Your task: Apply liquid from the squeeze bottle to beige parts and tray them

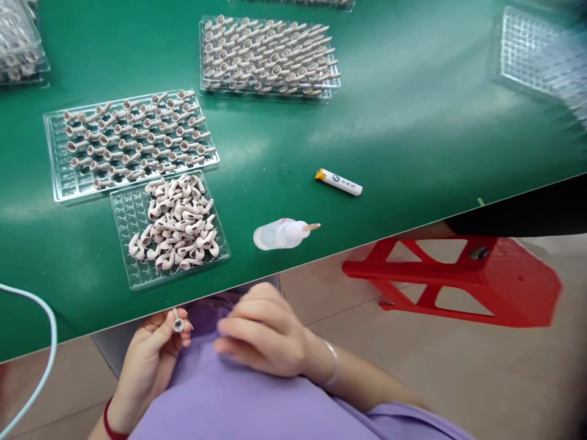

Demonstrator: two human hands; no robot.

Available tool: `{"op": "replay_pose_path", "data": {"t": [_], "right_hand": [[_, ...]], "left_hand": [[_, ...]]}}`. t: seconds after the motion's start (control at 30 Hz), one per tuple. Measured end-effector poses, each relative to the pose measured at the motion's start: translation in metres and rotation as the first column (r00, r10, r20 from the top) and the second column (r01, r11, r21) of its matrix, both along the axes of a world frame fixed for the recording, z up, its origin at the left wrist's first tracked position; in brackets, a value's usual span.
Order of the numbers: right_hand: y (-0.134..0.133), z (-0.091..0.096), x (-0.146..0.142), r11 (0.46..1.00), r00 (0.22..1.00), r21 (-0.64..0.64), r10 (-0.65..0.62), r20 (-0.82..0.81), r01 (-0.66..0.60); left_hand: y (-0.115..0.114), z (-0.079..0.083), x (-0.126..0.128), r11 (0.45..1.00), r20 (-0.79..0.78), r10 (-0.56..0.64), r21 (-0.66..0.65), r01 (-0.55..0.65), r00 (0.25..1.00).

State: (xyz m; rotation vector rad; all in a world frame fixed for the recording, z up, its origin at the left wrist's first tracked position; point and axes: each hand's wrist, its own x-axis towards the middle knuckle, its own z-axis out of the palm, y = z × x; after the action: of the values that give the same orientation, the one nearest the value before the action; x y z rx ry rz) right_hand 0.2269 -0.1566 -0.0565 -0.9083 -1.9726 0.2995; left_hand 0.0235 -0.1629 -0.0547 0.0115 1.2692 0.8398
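Note:
Between the thumb and fingers of my left hand (158,342) is a pale earbud shell (178,324), its round open end facing up. My right hand (268,333) hovers beside it over my purple top, fingers curled together and partly blurred; whether anything is in them is hidden. Just beyond the table edge, a small clear tray (131,269) bears a heap of glossy earbud shells (183,223). Behind it, a larger clear tray (59,183) carries rows of earbud shells (147,135), open ends up. A white squeeze bottle (282,234) with a thin tip lies on its side.
A white lighter (339,182) with a yellow end lies on the green table (403,122). Farther back stands another filled tray (270,58); stacked trays (21,46) are at left. A red stool (518,281), a person's dark sleeve (527,211) and a pale cable (51,330) flank me.

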Motion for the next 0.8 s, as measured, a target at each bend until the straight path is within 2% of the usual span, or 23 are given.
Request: {"op": "replay_pose_path", "data": {"t": [0.07,0.2,0.6,0.8], "right_hand": [[0.002,0.0,-0.018,0.999,0.997,-0.037,0.027,0.075,-0.024],[0.01,-0.004,-0.037,1.0,0.986,-0.009,0.01,0.169,-0.009],[0.006,-0.008,-0.04,1.0,0.982,0.009,0.013,0.186,-0.015],[0.006,-0.007,-0.04,0.999,0.991,0.035,-0.005,0.136,0.001]], "left_hand": [[-0.001,-0.002,-0.001,1.0,0.031,-0.02,0.008,0.02,0.999],[-0.003,-0.003,-0.002,0.999,0.06,-0.044,0.022,0.042,0.997],[-0.007,-0.007,-0.004,0.995,0.081,-0.099,0.021,0.098,0.992],[-0.012,-0.009,-0.006,0.996,0.118,-0.083,0.045,0.078,0.99]]}}
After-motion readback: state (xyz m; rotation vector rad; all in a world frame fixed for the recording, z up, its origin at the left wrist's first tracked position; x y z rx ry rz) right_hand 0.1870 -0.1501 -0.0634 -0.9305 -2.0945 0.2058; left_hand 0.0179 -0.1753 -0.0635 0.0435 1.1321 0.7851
